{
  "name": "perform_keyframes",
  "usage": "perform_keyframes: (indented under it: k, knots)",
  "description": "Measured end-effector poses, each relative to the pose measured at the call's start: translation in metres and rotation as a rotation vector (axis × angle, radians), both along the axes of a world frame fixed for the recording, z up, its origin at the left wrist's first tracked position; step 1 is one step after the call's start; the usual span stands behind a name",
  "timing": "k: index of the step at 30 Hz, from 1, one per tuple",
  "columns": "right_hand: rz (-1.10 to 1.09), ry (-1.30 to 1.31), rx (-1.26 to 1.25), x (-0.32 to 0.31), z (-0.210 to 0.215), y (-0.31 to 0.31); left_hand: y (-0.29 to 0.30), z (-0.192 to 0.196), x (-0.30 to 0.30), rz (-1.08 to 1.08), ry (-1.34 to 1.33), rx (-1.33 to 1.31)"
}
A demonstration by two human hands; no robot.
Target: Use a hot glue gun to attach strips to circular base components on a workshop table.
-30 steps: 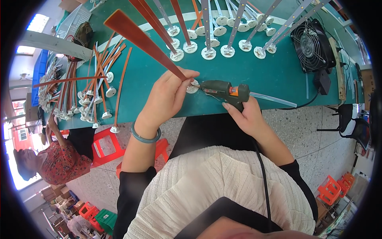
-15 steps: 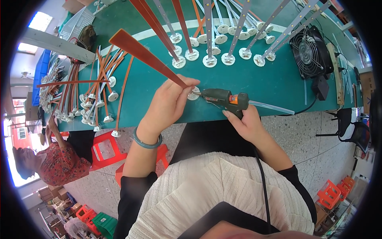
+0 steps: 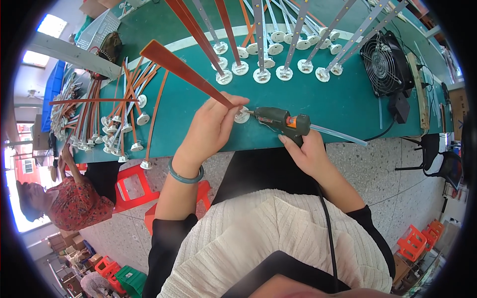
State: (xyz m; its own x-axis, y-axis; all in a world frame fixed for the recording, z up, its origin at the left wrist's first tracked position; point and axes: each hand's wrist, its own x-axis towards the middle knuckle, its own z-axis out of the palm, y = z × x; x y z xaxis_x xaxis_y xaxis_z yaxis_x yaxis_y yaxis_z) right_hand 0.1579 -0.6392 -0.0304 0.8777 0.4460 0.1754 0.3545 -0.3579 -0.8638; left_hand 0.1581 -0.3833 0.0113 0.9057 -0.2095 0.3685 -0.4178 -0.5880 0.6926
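Pinches tilted orange strip [image 3: 186, 72] over white disc [image 3: 243, 118] with left hand [image 3: 207, 128]; wraps right hand [image 3: 312, 153] around dark glue gun [image 3: 275, 116], pointing nozzle [image 3: 251, 112] at disc.

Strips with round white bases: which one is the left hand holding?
The orange-brown strip slanting up-left from the left hand; only it has the glue gun at its base.

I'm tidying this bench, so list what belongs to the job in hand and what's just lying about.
In the job:
- orange strip, in the left hand
- white round base at its lower end
- glue gun with clear stick, in the right hand
- probably the similar upright strips

Apparently lying about:
- black fan
- white perforated basket
- green crate
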Motion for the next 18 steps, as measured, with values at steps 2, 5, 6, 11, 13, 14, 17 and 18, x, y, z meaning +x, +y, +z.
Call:
perform_keyframes:
  k: [2,5,6,11,13,14,17,18]
  knots:
    - [-0.006,0.017,-0.03,-0.001,0.006,0.0,-0.001,0.0,0.0,0.006,-0.009,0.009]
    - [-0.007,-0.012,-0.073,-0.004,0.005,-0.001,-0.002,0.0,-0.001,0.005,-0.014,0.025]
    - [-0.002,-0.057,-0.086,-0.005,0.004,-0.002,-0.002,0.001,-0.002,0.007,-0.013,0.028]
    - [0.101,0.378,0.305,0.001,-0.008,-0.017,-0.003,0.01,-0.013,0.057,0.013,0.078]
    - [0.119,0.584,0.69,0.003,-0.017,-0.022,0.01,0.008,-0.008,0.158,-0.019,0.022]
    - [0.125,0.584,0.694,0.004,-0.017,-0.023,0.021,0.006,-0.004,0.254,-0.049,-0.036]
    - [0.063,0.656,0.808,0.007,-0.017,-0.026,0.06,0.008,0.022,0.403,-0.08,-0.062]
    - [0.08,0.659,0.809,0.008,-0.018,-0.025,0.069,0.012,0.031,0.474,-0.078,-0.067]
